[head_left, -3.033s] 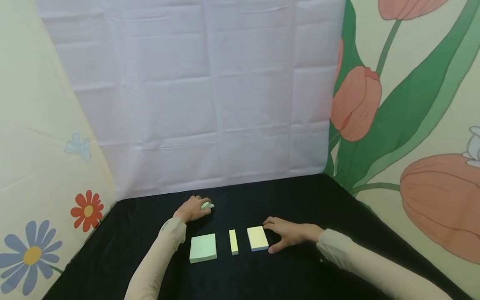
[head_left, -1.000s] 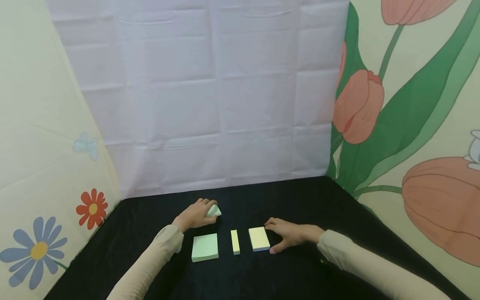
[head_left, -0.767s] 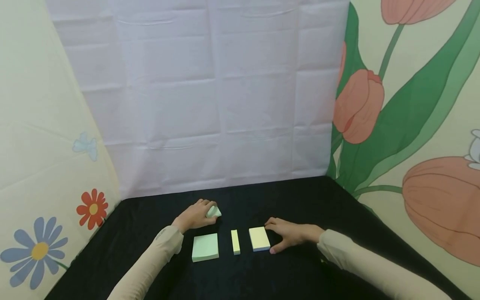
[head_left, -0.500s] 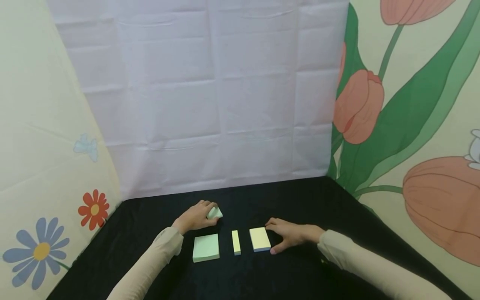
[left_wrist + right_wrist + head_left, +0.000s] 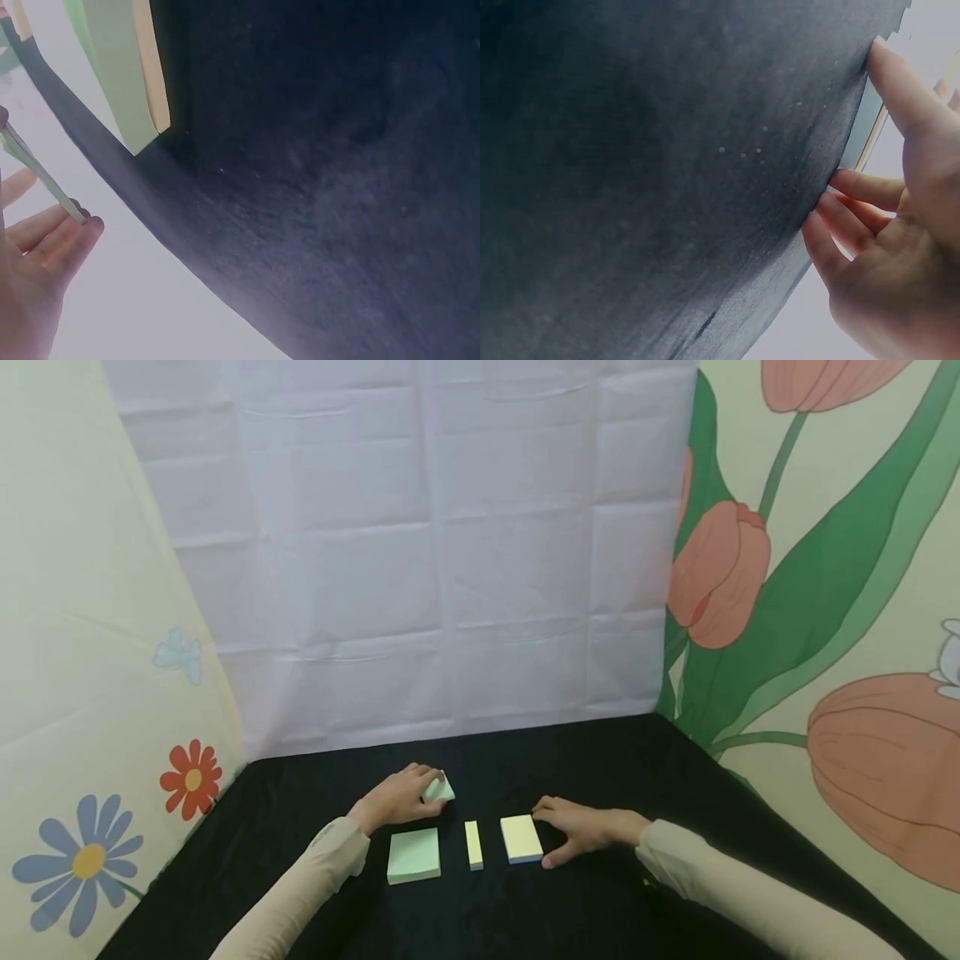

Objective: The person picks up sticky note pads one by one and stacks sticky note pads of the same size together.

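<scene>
My left hand [image 5: 401, 796] holds a small pale green sticky note pad [image 5: 440, 788] between thumb and fingers, over the far middle of the cloth. In the left wrist view the held pad shows as a thin edge. My right hand [image 5: 581, 828] lies at the right side of a yellow sticky note pad [image 5: 521, 837] with a bluish lower layer, thumb and forefinger beside its near and far right corners. Whether it presses the pad, I cannot tell. A larger square green sticky note pad [image 5: 414, 855] and a narrow yellow sticky note pad [image 5: 474, 845] lie further left.
A black cloth [image 5: 480, 918] covers the table. Behind it hangs a creased white sheet [image 5: 360, 560]. Flower-printed hangings [image 5: 862, 552] stand at both sides.
Over the three seconds, my left hand has moved right and slightly nearer, carrying the small green pad. My right hand and the three pads on the cloth stay essentially in place.
</scene>
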Available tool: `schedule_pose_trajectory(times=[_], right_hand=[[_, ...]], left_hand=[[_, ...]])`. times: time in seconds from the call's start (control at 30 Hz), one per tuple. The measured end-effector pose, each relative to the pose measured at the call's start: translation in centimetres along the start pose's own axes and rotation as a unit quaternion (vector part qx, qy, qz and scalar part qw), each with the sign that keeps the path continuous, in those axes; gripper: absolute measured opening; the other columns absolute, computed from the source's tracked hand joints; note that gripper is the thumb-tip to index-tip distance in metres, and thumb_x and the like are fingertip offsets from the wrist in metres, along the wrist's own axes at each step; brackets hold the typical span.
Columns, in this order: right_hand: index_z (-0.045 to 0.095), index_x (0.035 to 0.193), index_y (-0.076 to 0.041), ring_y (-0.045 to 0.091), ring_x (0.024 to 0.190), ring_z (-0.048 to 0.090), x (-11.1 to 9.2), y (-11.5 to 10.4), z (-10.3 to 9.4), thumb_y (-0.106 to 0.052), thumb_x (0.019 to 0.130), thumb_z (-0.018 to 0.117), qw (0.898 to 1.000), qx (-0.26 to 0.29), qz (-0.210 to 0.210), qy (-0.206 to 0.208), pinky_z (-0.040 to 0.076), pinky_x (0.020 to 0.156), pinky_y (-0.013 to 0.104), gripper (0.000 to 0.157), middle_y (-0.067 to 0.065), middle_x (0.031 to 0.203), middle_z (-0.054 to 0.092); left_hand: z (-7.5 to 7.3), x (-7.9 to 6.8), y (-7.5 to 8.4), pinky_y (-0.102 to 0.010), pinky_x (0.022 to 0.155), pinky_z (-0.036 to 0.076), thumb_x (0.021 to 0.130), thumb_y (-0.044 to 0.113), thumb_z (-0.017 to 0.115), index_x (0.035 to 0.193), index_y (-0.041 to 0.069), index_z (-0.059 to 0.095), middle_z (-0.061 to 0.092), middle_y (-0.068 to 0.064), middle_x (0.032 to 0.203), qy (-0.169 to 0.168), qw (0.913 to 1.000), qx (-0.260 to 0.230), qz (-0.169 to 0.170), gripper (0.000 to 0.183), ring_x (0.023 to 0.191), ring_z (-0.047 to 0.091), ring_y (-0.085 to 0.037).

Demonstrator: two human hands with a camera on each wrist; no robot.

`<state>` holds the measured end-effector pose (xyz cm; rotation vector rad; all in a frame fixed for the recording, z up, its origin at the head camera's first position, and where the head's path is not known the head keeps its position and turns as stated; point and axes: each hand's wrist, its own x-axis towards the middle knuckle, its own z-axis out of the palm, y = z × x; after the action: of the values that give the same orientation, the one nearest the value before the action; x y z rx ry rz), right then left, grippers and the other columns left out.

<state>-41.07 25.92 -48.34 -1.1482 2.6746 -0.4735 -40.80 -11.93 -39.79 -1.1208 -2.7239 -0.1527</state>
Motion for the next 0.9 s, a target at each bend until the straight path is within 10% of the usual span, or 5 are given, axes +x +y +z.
schedule_pose_trajectory(times=[0.23,0.47,0.9], right_hand=[[0.046,0.144,-0.017,0.018,0.126,0.042,0.2,0.4,0.3,-0.071,0.080,0.066,1.000,0.001,-0.011,0.003,0.041,0.102,0.044,0.086,-0.004,0.139,0.039],[0.048,0.138,0.000,0.030,0.124,0.044,-2.4,-6.8,-3.0,-0.047,0.087,0.074,1.000,0.013,0.004,0.005,0.040,0.100,0.048,0.074,0.009,0.135,0.042],[0.046,0.138,0.003,0.030,0.124,0.044,-3.1,-9.0,-4.1,-0.053,0.088,0.069,1.000,0.019,0.000,-0.001,0.040,0.101,0.049,0.079,0.011,0.134,0.043]], left_hand=[[0.1,-0.1,0.5,-0.039,0.088,0.048,0.097,0.046,0.054,0.137,0.010,0.055,0.056,-0.011,0.135,-0.008,1.0000,0.005,0.003,0.053,0.114,0.052,-0.022],[-0.3,0.2,1.3,-0.037,0.085,0.048,0.097,0.048,0.055,0.136,0.011,0.055,0.057,-0.009,0.134,-0.006,0.9997,0.005,0.024,0.054,0.113,0.053,-0.021],[-0.6,0.3,2.5,-0.037,0.091,0.047,0.097,0.051,0.052,0.137,0.012,0.055,0.056,-0.008,0.136,-0.022,0.9994,-0.011,0.024,0.056,0.116,0.053,-0.020]])
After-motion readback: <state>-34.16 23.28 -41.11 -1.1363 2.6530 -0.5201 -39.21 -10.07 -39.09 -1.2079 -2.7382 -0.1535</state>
